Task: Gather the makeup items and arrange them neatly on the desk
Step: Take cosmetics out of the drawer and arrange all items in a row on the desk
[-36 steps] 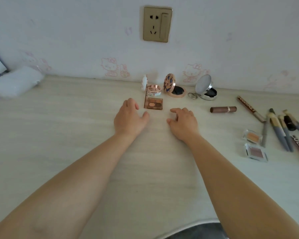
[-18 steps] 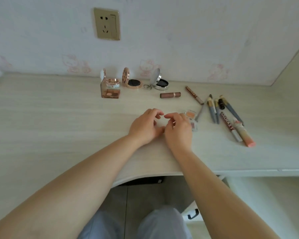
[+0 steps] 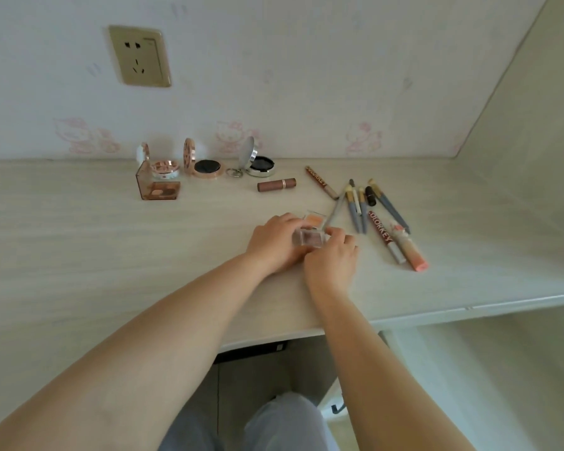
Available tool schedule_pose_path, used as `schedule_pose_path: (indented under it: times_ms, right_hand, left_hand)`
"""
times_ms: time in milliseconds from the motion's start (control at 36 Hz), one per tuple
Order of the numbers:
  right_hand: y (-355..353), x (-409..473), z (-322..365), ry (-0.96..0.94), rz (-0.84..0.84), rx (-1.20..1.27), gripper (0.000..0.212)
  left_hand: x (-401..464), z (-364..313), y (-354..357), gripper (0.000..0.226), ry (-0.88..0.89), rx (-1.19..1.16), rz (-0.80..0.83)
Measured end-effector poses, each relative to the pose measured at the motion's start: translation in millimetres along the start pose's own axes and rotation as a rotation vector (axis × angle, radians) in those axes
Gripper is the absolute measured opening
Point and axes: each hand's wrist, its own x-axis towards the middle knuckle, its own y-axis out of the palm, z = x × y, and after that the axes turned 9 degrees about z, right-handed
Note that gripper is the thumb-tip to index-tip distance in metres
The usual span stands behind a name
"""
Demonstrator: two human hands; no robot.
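Observation:
Both hands meet on a small clear eyeshadow case (image 3: 309, 237) with a brownish pan, held just above the desk (image 3: 79, 255). My left hand (image 3: 275, 244) grips its left side and my right hand (image 3: 331, 260) its right side. A second small case (image 3: 315, 218) with an orange pan lies right behind them. Along the wall stand an open brown palette (image 3: 158, 187), a rose-gold compact (image 3: 165, 167), a patterned compact (image 3: 202, 164) and a silver compact (image 3: 258, 162). A brown lipstick (image 3: 275, 184) lies in front of the silver one.
To the right lie several pencils and brushes (image 3: 358, 206), a dark red tube (image 3: 383, 236) and a peach tube (image 3: 409, 250). A side panel (image 3: 534, 141) closes the desk on the right. The desk's front edge (image 3: 437, 315) curves inward above my knees. A wall socket (image 3: 140, 56) sits above.
The view swung right and pulled back. Both hands moved from the palette to the small cases on the right and picked up the brownish eyeshadow case.

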Motion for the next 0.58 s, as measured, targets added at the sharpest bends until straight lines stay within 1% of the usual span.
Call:
schedule_pose_path:
  times_ms: [139, 250, 306, 361, 472, 583]
  right_hand:
    - [-5, -3, 1, -0.027, 0.028, 0.152, 0.041]
    - [-5, 0, 7, -0.076, 0.071, 0.272, 0.039]
    - [-2, 3, 13, -0.077, 0.112, 0.368, 0.037]
    - [3, 4, 22, -0.063, 0.185, 0.464, 0.036]
    - [20, 1, 44, -0.096, 0.333, 0.546, 0.029]
    - [32, 3, 58, -0.077, 0.522, 0.661, 0.028]
  left_hand:
    - [-9, 0, 1, 0.048, -0.001, -0.045, -0.003]
    - [-16, 7, -8, 0.051, -0.083, -0.04, -0.013]
    - [-21, 16, -14, 0.045, -0.12, -0.093, -0.03]
    - [-26, 26, -20, 0.04, -0.144, -0.188, -0.079]
    - [-33, 44, -34, 0.048, -0.216, -0.355, -0.144]
    - [-44, 66, -49, 0.048, -0.182, -0.527, -0.151]
